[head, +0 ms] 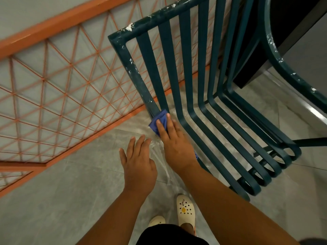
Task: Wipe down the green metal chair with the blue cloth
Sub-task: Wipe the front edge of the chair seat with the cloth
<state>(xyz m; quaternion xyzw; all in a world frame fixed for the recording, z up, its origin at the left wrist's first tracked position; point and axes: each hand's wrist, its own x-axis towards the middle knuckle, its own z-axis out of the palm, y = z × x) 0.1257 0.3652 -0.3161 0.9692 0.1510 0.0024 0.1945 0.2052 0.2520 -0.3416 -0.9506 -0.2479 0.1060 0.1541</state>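
Two hands, right hand [174, 138] pressing blue cloth [159, 122] on green chair [185, 71], left hand [138, 162] spread wide, orange railing [58, 76] beside.

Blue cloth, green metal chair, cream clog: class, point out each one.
blue cloth [160, 121], head view, its bare upper part.
green metal chair [185, 68], head view, a back slat.
cream clog [185, 210], head view, its toe.

One chair [187, 76], one cloth [159, 121], two hands [139, 165].
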